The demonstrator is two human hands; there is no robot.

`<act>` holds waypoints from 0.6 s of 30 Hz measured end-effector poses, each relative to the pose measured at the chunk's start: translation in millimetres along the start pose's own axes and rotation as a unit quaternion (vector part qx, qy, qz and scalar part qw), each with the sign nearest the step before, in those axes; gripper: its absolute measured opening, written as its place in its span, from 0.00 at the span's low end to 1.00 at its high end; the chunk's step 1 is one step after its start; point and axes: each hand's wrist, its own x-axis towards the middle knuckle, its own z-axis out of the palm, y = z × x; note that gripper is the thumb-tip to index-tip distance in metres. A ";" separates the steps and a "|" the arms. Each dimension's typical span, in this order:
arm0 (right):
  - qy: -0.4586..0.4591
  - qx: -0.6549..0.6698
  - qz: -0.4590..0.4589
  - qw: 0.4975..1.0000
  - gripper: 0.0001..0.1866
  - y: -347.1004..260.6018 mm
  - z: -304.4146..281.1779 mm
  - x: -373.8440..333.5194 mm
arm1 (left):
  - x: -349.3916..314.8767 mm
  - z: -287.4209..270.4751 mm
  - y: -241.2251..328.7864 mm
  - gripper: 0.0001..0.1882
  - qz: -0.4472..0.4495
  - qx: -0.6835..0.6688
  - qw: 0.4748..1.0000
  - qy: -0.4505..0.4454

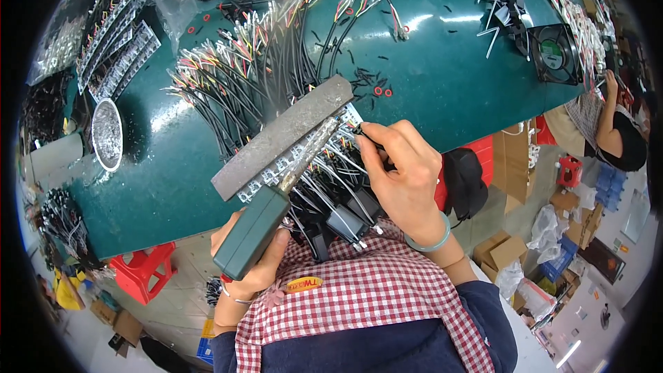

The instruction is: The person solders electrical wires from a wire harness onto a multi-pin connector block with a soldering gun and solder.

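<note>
My left hand grips the green handle of a soldering iron; its crusted metal tip reaches up and right onto a row of wire ends. A grey flat bar lies across black cables with coloured wire ends on the green table. My right hand pinches a thin black wire beside the iron's tip, fingers closed on it. Small black connector blocks hang at the table edge below my right hand.
A round metal dish and clear plastic strips sit at the left. A black square fan lies at the right, where another person works. Red stools and cardboard boxes stand on the floor.
</note>
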 end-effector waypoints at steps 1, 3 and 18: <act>0.000 0.000 0.001 1.000 0.09 -0.4 0.7 0.1 | -1.0 -0.3 -2.5 0.15 0.021 0.017 1.000 -0.001; 0.000 0.000 0.002 1.000 0.09 0.0 1.4 0.0 | -1.2 -0.5 -3.8 0.15 0.023 0.028 0.999 -0.011; -0.010 -0.016 0.003 1.000 0.09 0.2 -0.3 0.2 | 20.2 -0.1 17.2 0.12 0.127 0.107 0.985 -0.052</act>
